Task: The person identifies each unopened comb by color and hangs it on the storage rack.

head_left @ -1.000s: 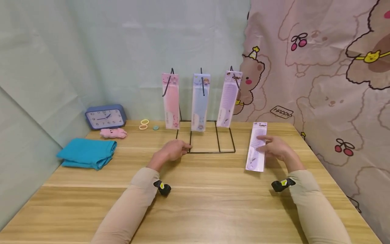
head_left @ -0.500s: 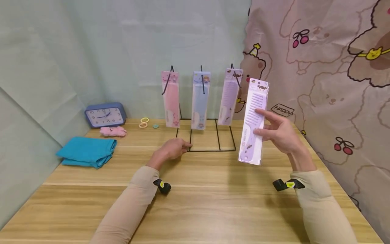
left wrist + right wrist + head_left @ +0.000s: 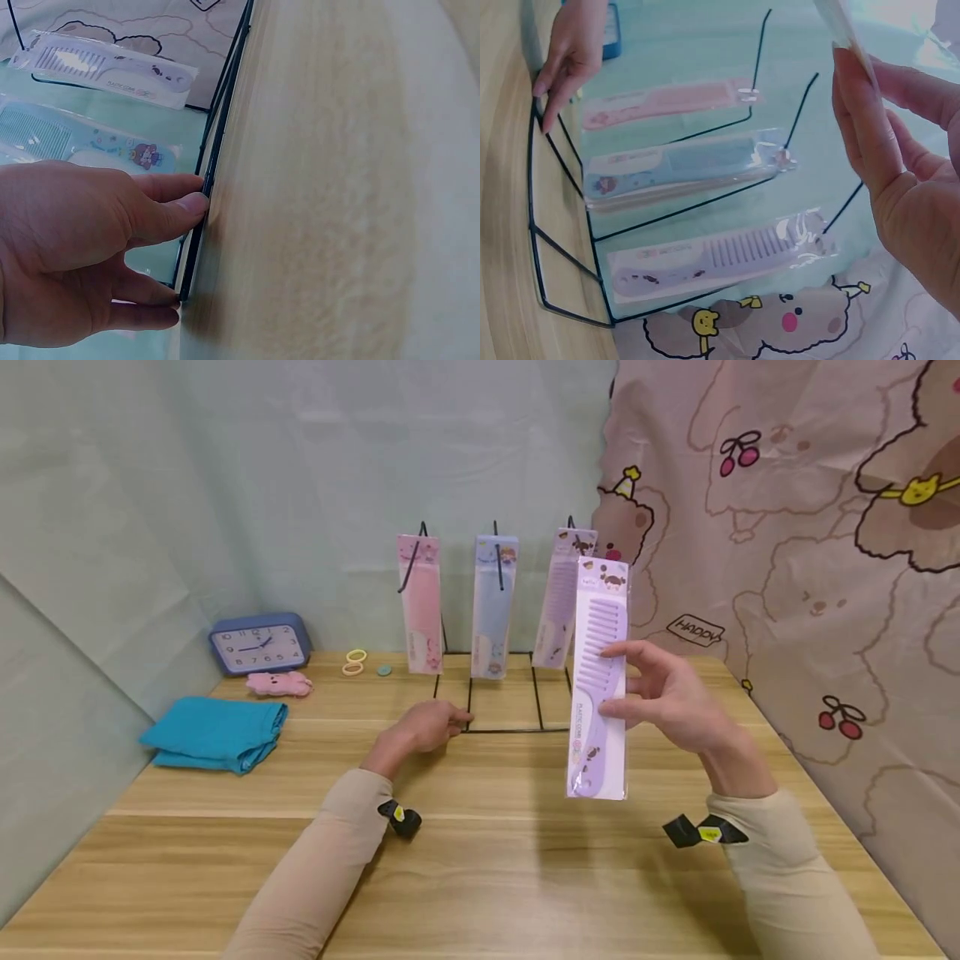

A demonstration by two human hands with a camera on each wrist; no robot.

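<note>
My right hand [image 3: 675, 697] pinches a purple wide-tooth comb [image 3: 588, 718] in a clear packet by its side edge, thumb in front. The packet is raised above the table, upright, and overlaps the right part of the rack in the head view. With thumb and fingers my left hand [image 3: 97, 232] pinches the front left corner of a black wire display rack [image 3: 510, 731]. On the rack's three hooks hang packaged combs: a pink comb [image 3: 424, 618] at left, a blue comb [image 3: 491, 618] in the middle, a purple comb [image 3: 720, 259] at right, partly hidden in the head view.
At the left of the wooden table [image 3: 450, 877] stand a blue clock [image 3: 258, 647], a pink plush toy [image 3: 277, 683] and a folded blue cloth [image 3: 213, 733]. Hair ties [image 3: 354, 662] lie left of the rack. Curtains close off the back and sides.
My right hand has lifted the packaged purple comb off the table and carried it left, toward the rack. The left hand stays on the rack's corner.
</note>
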